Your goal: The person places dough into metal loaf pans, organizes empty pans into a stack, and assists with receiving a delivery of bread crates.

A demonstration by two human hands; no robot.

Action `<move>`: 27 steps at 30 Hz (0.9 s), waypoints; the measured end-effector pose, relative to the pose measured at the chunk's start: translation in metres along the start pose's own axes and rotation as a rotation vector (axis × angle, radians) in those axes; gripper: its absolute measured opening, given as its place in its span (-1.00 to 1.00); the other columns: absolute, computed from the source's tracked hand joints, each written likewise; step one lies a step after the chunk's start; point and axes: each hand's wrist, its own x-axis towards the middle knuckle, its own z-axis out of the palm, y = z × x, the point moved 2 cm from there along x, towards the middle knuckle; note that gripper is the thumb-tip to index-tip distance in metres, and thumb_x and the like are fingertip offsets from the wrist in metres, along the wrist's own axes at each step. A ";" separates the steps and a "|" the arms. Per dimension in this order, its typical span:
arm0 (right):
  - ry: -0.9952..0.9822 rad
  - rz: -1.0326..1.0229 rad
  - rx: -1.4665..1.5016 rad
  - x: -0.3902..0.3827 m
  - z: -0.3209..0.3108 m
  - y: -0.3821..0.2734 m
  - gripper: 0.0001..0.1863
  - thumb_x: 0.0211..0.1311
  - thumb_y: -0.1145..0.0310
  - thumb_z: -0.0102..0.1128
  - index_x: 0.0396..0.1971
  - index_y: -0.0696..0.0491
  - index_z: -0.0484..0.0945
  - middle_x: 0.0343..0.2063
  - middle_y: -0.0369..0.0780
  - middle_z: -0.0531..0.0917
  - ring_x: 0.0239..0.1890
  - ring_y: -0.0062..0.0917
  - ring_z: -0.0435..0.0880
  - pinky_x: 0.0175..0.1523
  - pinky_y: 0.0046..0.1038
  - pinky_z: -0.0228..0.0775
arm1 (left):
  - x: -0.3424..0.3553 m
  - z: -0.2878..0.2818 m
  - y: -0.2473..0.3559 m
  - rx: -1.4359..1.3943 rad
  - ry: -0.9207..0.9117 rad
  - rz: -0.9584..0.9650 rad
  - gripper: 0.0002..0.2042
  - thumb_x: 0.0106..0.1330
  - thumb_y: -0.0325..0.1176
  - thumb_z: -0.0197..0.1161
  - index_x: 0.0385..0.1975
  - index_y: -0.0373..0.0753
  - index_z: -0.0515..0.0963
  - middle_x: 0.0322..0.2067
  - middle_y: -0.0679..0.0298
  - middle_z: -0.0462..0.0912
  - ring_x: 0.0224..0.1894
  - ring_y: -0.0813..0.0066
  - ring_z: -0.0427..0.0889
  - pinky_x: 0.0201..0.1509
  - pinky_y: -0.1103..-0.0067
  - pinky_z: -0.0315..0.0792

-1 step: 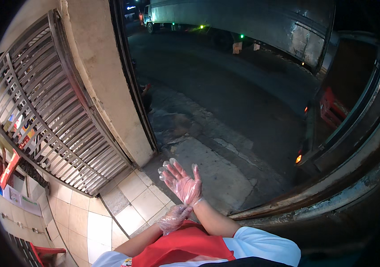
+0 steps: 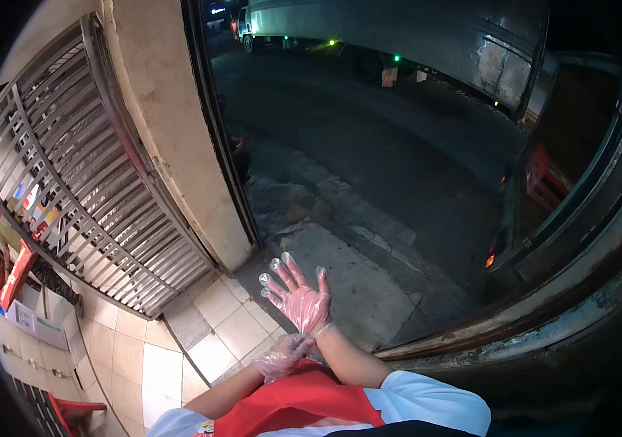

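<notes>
Thin clear plastic gloves cover both of my hands. My right hand [image 2: 303, 302] is raised with its palm toward me, fingers and thumb spread wide and nothing in them. At its wrist, my left hand [image 2: 282, 358] has its fingers closed on the cuff of the right hand's plastic glove [image 2: 311, 336]. Loose film bunches around the left hand. Some of the left fingertips are hidden behind the right wrist. Both hands are in front of my red apron [image 2: 303, 397], which lies over a white and light blue shirt.
A slatted metal gate [image 2: 99, 182] stands at left beside a plastered pillar [image 2: 180, 131]. Below are floor tiles [image 2: 161, 371], a red chair [image 2: 74, 408] and a white cabinet [image 2: 26, 349]. A person [image 2: 8, 233] is behind the gate. Outside, a large truck [image 2: 413, 36] occupies the dark street.
The fingers of my right hand have spread a little farther apart and straightened. My left hand keeps its grip at the right wrist.
</notes>
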 end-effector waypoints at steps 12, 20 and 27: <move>0.070 0.169 0.235 -0.011 -0.057 0.000 -0.22 0.35 -0.33 0.02 0.27 0.05 0.45 0.20 -0.09 0.56 0.15 -0.19 0.61 0.08 -0.23 0.62 | 0.000 0.018 0.002 0.038 -0.036 -0.072 -0.61 0.59 -0.09 -0.01 -0.26 -0.33 0.54 -0.50 0.30 0.50 -0.39 0.49 0.43 -0.24 0.47 0.40; 0.301 0.219 0.059 -0.016 -0.037 0.010 -0.25 0.42 -0.24 -0.02 0.18 0.21 0.50 0.08 -0.08 0.65 0.12 -0.18 0.63 0.15 -0.32 0.56 | -0.012 0.030 -0.010 0.128 0.014 -0.145 -0.49 0.57 0.06 -0.08 -0.23 -0.35 0.55 -0.40 0.11 0.62 -0.32 0.27 0.57 -0.15 0.34 0.45; 0.614 0.535 -0.505 -0.014 -0.207 0.053 -0.35 0.44 -0.16 -0.01 0.13 0.16 0.53 0.09 -0.12 0.64 0.08 -0.32 0.66 -0.02 -0.40 0.55 | -0.097 -0.004 -0.106 0.283 0.215 -0.430 -0.43 0.45 0.14 0.05 -0.02 -0.34 0.60 -0.10 -0.17 0.67 0.05 -0.11 0.63 0.13 0.21 0.46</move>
